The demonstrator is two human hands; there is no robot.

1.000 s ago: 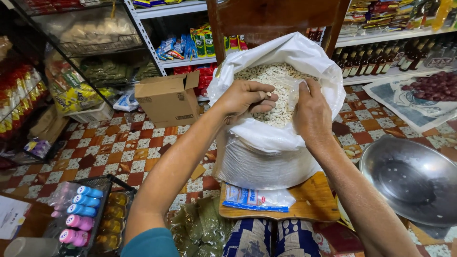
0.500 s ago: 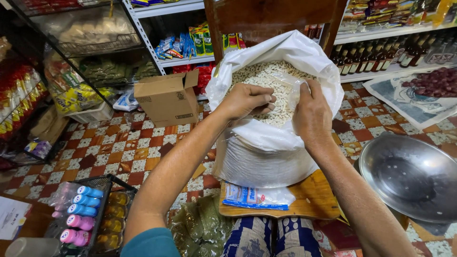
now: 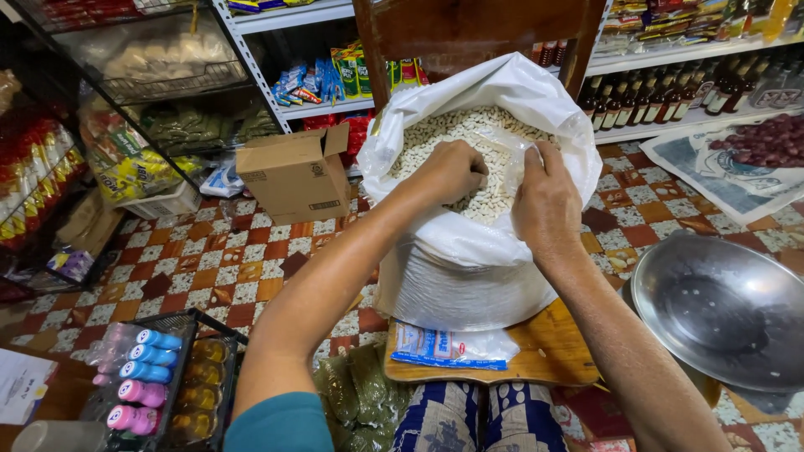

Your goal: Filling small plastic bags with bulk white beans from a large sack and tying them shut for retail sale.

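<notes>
Change: left hand (image 3: 452, 172) dug slightly deeper into the beans than half a second ago; right hand (image 3: 546, 201) unmoved.
White sack (image 3: 469, 259): upper centre of frame, upright on wooden chair seat (image 3: 553, 351), mouth open toward the camera.
White beans (image 3: 456, 130): filling the sack mouth, directly under both hands.
Left hand: curled closed on beans, centre of the mouth, nearer the heap.
Right hand: pinching the sack's right rim.
Hands: apart, side by side.
Steel bowl (image 3: 724, 310): lower right, beside the right forearm.
Cardboard box (image 3: 297, 172): left of sack, on the tiled floor.
</notes>
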